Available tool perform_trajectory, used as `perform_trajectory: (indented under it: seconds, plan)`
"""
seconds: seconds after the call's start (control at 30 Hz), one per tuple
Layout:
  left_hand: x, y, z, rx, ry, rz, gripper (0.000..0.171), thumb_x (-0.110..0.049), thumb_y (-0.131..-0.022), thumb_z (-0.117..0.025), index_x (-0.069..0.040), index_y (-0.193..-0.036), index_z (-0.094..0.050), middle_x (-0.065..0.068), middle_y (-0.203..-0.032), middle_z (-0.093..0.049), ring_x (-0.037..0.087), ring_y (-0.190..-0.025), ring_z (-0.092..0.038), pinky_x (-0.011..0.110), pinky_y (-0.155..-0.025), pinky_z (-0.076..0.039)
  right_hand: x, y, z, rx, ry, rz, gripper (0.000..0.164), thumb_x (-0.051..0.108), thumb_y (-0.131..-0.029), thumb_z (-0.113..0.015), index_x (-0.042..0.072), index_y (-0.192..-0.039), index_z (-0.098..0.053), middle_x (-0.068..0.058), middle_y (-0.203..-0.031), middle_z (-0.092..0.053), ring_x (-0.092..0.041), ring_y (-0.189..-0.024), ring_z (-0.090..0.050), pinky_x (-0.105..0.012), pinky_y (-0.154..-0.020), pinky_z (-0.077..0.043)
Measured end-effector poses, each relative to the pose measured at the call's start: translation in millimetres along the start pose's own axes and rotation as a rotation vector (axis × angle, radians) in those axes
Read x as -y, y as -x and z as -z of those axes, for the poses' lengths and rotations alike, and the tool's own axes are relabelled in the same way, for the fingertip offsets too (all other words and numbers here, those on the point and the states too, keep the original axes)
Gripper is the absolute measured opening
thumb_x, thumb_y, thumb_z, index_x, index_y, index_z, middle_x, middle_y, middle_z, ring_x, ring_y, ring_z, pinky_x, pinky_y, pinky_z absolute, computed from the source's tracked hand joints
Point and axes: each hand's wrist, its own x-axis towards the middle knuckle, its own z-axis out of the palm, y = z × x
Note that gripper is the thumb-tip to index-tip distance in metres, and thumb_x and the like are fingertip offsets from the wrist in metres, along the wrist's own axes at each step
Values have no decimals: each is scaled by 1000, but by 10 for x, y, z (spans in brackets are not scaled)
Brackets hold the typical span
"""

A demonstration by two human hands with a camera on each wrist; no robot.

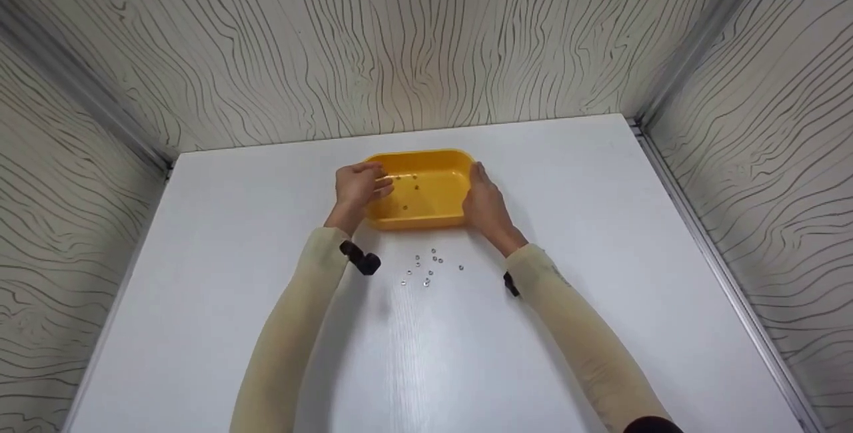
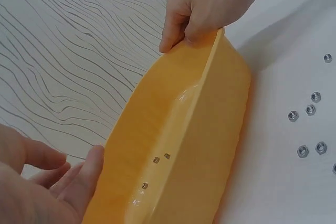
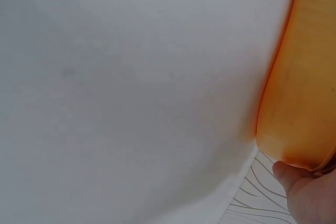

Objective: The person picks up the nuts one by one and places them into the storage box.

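A yellow plastic tray (image 1: 440, 200) sits towards the back of the white table, with several small metal nuts (image 2: 156, 160) inside it. My right hand (image 1: 485, 203) grips the tray's right end, fingers over the rim. At the opposite end, my left hand (image 1: 358, 186) reaches over the rim with fingers loosely extended; in the left wrist view nothing shows between them. Several more hex nuts (image 2: 303, 151) lie scattered on the table just in front of the tray. The right wrist view catches the tray's outer side (image 3: 299, 93) and part of the right hand (image 3: 312, 198).
The white tabletop (image 1: 220, 253) carries the tray and loose nuts. A panel with a wood-grain line pattern (image 1: 400, 46) rises behind it, with similar panels left and right. A metal rail (image 1: 720, 260) runs along the table's right edge.
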Motion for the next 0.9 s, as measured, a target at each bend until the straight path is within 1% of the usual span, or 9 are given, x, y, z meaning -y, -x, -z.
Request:
perform_trajectory:
  seconds: [0.1, 0.23, 0.37, 0.5, 0.57, 0.63, 0.73, 0.8, 0.9]
  plan:
    - [-22, 38, 6, 17, -52, -38, 33, -12, -105, -57, -1, -135, -66, 14, -127, -71, 23, -102, -75, 26, -85, -66, 0, 1, 4, 3, -5, -6, 68, 4, -108, -41, 2, -168, -9, -19, -176, -18, -31, -163, -26, -48, -134, -25]
    - [-18, 108, 22, 60, -132, -126, 30, -13, -102, -62, 2, -128, -70, 12, -116, -72, 25, -101, -75, 27, -86, -65, 4, -11, 6, -10, 11, 5, 67, 1, -106, -42, -3, -166, -13, -24, -174, -20, -34, -162, -27, -48, -133, -28]
    - [40, 207, 71, 109, -267, -218, 26, -18, -103, -63, 0, -119, -73, 11, -107, -71, 24, -97, -74, 28, -85, -66, 14, -16, -2, -7, 15, 8, 66, 1, -106, -42, -4, -166, -13, -24, -174, -19, -34, -162, -26, -48, -132, -29]
    - [149, 319, 144, 176, -448, -305, 24, -24, -103, -65, -4, -111, -76, 10, -103, -72, 19, -90, -69, 24, -79, -63, 21, -4, -15, 12, -8, -10, 69, 3, -108, -41, 2, -168, -8, -18, -177, -16, -29, -163, -27, -47, -133, -27]
    - [215, 370, 177, 208, -528, -353, 26, -27, -102, -66, -4, -108, -76, 9, -103, -73, 18, -87, -65, 23, -73, -59, 22, 2, -15, 16, -16, -15, 69, 3, -108, -41, 3, -168, -7, -16, -177, -15, -28, -162, -28, -47, -133, -27]
    - [284, 422, 202, 232, -588, -398, 26, -30, -101, -68, -6, -105, -76, 7, -102, -74, 17, -86, -63, 22, -70, -54, 24, 6, -11, 12, -27, -22, 70, 3, -108, -41, 5, -169, -6, -15, -178, -15, -27, -161, -31, -47, -134, -26]
    - [395, 498, 234, 255, -636, -452, 25, -33, -100, -71, -8, -102, -76, 5, -99, -75, 18, -86, -61, 24, -70, -51, 23, 5, -3, 11, -32, -24, 69, 3, -109, -41, 5, -169, -6, -14, -178, -14, -27, -163, -27, -46, -134, -25]
    - [469, 542, 250, 266, -665, -490, 21, -31, -100, -72, -10, -101, -76, 4, -96, -74, 17, -86, -61, 24, -73, -52, 21, 4, 0, 13, -44, -27, 69, 4, -109, -41, 6, -169, -6, -13, -178, -14, -26, -163, -26, -46, -134, -24]
    - [565, 602, 269, 296, -708, -557, 16, -26, -100, -72, -10, -102, -78, 3, -94, -74, 16, -85, -62, 26, -76, -55, 12, 6, 4, 16, -60, -25, 69, 4, -110, -41, 7, -169, -5, -13, -178, -14, -26, -163, -27, -46, -134, -25]
